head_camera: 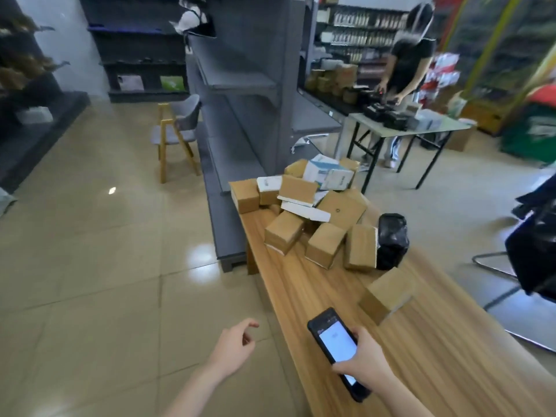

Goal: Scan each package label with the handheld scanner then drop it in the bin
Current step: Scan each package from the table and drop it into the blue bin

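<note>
A wooden tabletop (pixel 436 341) runs away from the viewer. The right hand (pixel 365 361) grips a handheld scanner (pixel 334 341) over the near part of the tabletop, its lit screen facing up. The left hand (pixel 234 344) hangs over the tiled floor (pixel 90 266) just left of the tabletop edge, fingers loosely curled, holding nothing. One cardboard box (pixel 385 294) lies alone near the scanner. Farther along, a pile of cardboard boxes (pixel 301 218) rests beside a black plastic-wrapped parcel (pixel 392 240). Behind stand grey shelves (pixel 240 85) and a chair (pixel 177 127).
</note>
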